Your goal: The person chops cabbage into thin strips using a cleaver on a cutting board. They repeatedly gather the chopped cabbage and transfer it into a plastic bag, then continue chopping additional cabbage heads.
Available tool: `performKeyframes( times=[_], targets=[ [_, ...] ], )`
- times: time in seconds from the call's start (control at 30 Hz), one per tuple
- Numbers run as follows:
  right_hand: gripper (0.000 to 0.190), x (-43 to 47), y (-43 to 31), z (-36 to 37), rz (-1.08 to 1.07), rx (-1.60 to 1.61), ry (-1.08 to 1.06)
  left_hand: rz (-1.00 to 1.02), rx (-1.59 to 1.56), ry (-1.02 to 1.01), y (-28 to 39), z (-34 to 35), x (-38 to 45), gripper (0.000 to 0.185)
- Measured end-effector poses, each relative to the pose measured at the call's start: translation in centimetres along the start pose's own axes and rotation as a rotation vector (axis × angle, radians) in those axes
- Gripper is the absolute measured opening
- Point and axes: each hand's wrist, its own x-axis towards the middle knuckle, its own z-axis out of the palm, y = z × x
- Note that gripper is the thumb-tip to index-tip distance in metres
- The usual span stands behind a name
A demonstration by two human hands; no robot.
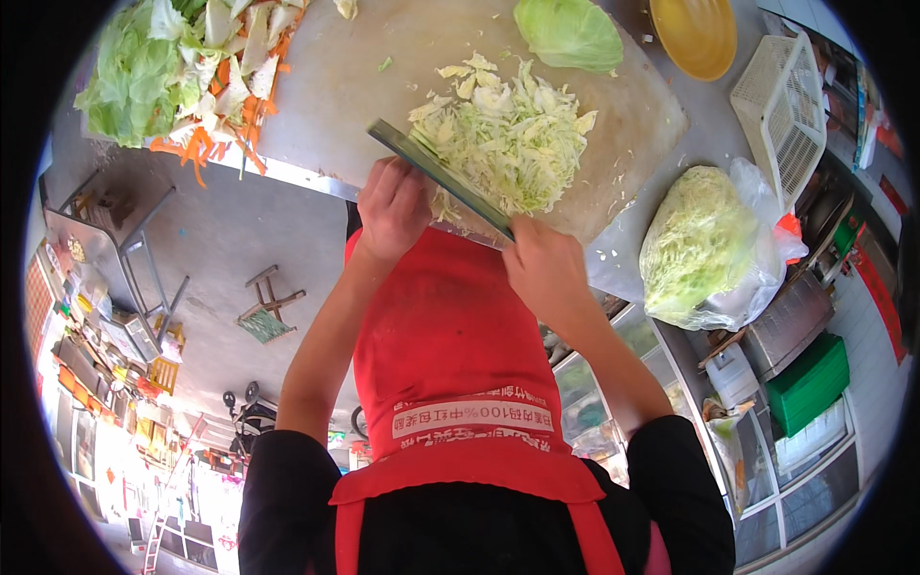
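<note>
My right hand [544, 269] grips the handle end of a large kitchen knife [442, 176]. Its blade slants away to the upper left across the near edge of a pale cutting board [345, 93]. Close against the near side of the blade is my left hand [393, 205], its fingers curled; whether they pinch anything is hidden. Just beyond the blade lies a heap of shredded cabbage [514, 136] on the board. A pale green piece of cabbage [569, 34] rests behind the heap.
Lettuce-like leaves [133, 79], cut cabbage pieces and carrot strips [198, 147] pile at the board's left end, some overhanging the edge. To the right are a plastic bag of shredded cabbage [693, 248], a white plastic basket [783, 115] and a yellow bowl [696, 36]. A low stool [267, 309] stands on the floor.
</note>
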Motion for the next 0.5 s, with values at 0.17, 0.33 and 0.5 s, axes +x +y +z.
performKeyframes(
  times=[0.17,0.33,0.5],
  targets=[
    [0.011,-1.2,-0.1,-0.6,0.024,-0.05,-0.063,0.015,0.013,-0.006,-0.7,0.1,-0.6,0.033],
    [0.014,6.1,-0.9,3.5,-0.062,0.092,0.019,0.003,0.021,-0.004,-0.6,0.2,-0.6,0.034],
    [0.013,3.6,-0.8,-0.2,-0.024,0.02,-0.056,-0.02,0.031,0.039,-0.3,0.5,-0.8,0.036]
  ],
)
